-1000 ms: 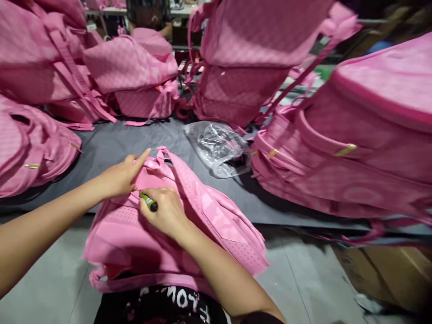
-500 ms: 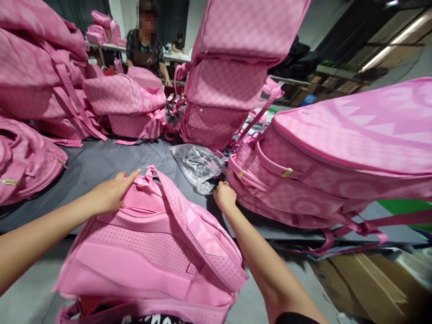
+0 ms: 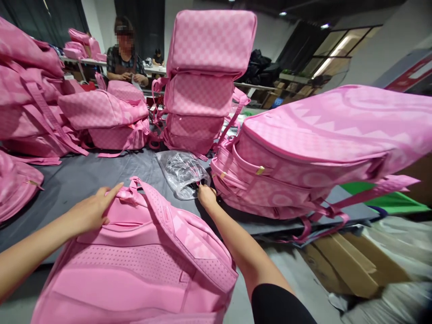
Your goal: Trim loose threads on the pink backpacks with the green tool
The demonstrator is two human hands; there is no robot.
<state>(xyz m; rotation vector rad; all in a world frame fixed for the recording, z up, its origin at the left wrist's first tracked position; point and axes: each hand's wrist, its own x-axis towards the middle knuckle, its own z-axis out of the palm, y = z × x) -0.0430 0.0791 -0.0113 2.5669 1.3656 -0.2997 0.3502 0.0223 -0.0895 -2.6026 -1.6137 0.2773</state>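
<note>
Pink fabric fills the foreground, and it's the near backpack (image 3: 135,265), perforated back panel upward, its top on the table (image 3: 91,175) and its lower body out over the near edge; the left hand (image 3: 92,209) has it by the upper left edge, thumb on the near side, index finger stretched toward the top loop (image 3: 135,180); out goes the right hand (image 3: 207,196), fingers curled at the mouth of the clear plastic bag (image 3: 182,173), though whether they grip the film or something inside, I cannot tell.

Room to move: bare grey cover stretches from the left forearm to the backpacks behind; on the other side it's tight, the right hand working just beside the big backpack (image 3: 303,153), with the three-high stack (image 3: 202,90) standing right behind the plastic bag; past the table's near edge, an open cardboard box (image 3: 351,265) sits low on the right.

And what a change from a second ago: the right hand was over the backpack with a green marker, and now it's across at the plastic bag; the left hand has kept its spot; the view has lifted too, bringing in the stack's top and a co-worker (image 3: 124,67), hands together.
</note>
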